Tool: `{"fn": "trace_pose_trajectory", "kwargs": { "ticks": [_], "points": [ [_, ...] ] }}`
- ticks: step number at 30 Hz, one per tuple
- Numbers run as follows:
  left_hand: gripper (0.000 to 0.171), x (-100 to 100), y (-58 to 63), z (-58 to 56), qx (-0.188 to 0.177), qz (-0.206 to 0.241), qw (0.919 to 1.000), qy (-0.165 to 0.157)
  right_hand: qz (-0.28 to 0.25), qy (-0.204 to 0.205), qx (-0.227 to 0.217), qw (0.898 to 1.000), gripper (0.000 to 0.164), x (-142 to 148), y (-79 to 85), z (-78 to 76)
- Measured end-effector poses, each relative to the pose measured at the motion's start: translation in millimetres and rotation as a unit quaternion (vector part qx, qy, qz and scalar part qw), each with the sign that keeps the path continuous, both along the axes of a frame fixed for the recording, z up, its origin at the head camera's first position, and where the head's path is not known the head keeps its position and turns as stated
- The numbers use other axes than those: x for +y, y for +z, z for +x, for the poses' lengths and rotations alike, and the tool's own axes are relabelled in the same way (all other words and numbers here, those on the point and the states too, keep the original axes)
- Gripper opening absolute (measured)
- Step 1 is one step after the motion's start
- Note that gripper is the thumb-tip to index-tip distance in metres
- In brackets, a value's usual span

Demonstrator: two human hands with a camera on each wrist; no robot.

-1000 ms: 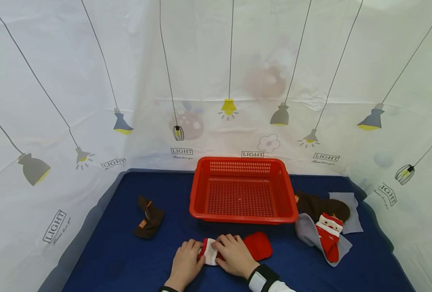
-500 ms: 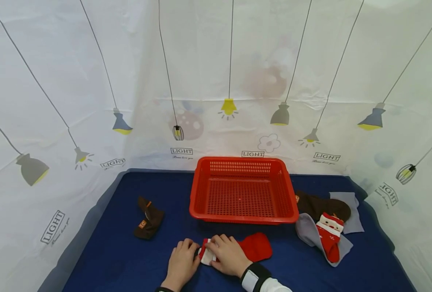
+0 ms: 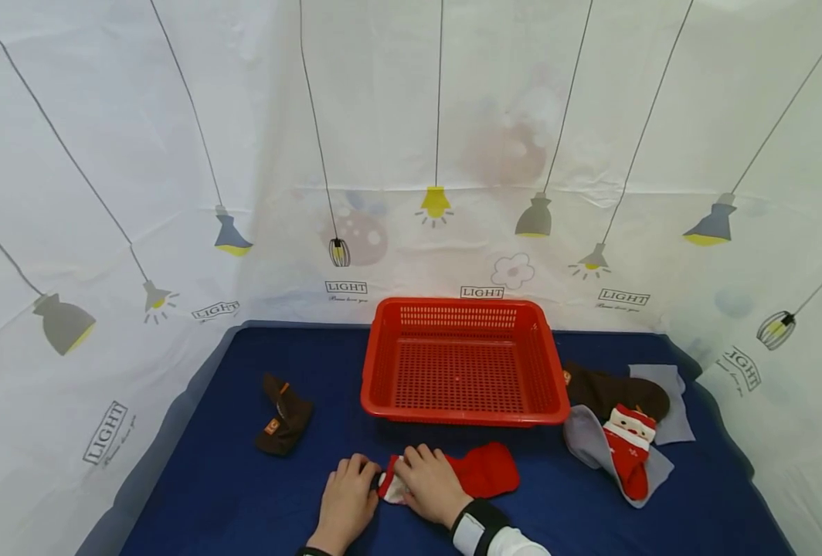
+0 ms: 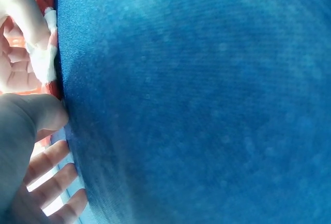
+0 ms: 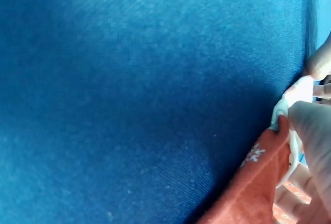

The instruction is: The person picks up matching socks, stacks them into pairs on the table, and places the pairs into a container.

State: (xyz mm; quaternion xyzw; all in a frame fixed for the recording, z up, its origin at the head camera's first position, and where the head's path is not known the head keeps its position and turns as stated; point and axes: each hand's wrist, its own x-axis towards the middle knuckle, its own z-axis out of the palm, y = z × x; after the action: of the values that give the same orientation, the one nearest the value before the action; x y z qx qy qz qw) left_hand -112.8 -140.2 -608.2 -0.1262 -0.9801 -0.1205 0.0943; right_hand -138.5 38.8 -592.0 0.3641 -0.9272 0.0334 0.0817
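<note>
**Right hand (image 3: 433,485) has edged left along the red sock (image 3: 492,469)**

Compared with the earlier frames, both hands sit slightly further left. The white cuff (image 3: 395,488) has gone with them, and more of the red foot shows.

The red sock lies on the blue cloth (image 3: 209,494), just in front of the red basket (image 3: 464,418), cuff toward the left. It looks light, soft and limp, probably a grippy knit that won't slip or break. The cuff seems the best place to take hold, thumb on one side and fingers on the other; the foot would likely just trail.

The right hand pinches the cuff that way. The left hand (image 3: 346,494) is at the cuff's end, its thumb against the edge; whether it grips there, I cannot tell.

Further out, a brown sock (image 3: 293,421) lies bent on the left; right of the basket, a patterned red sock (image 3: 626,455) rests on grey fabric (image 3: 587,440), near a second brown piece (image 3: 602,394).
</note>
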Motion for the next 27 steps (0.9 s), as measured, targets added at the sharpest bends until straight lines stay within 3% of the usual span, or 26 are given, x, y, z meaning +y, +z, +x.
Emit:
{"fn": "trace_pose_trajectory", "kwargs": {
  "ticks": [7, 18, 24, 27],
  "points": [
    [0.027, -0.5, 1.4, 1.9, 0.019, -0.005, 0.9998, -0.002, -0.003, -0.009, 0.004, 1.0, 0.02, -1.7, -0.1, 1.6],
    [0.026, -6.5, 2.9, 9.1, 0.052, 0.009, 0.9986, 0.004, -0.02, 0.01, 0.011, 1.0, 0.009, 1.8, 1.1, 0.6],
    [0.026, -9.9, 6.7, 9.0, 0.049, 0.003, 0.9988, 0.008, -0.061, 0.017, 0.054, 0.997, 0.01, 0.8, 22.6, -5.7],
    [0.027, -10.4, 7.9, 8.1, 0.05, -0.002, 0.9987, 0.007, -0.072, 0.013, 0.053, 0.996, 0.01, -2.1, 37.4, -9.6]
  ]
}}
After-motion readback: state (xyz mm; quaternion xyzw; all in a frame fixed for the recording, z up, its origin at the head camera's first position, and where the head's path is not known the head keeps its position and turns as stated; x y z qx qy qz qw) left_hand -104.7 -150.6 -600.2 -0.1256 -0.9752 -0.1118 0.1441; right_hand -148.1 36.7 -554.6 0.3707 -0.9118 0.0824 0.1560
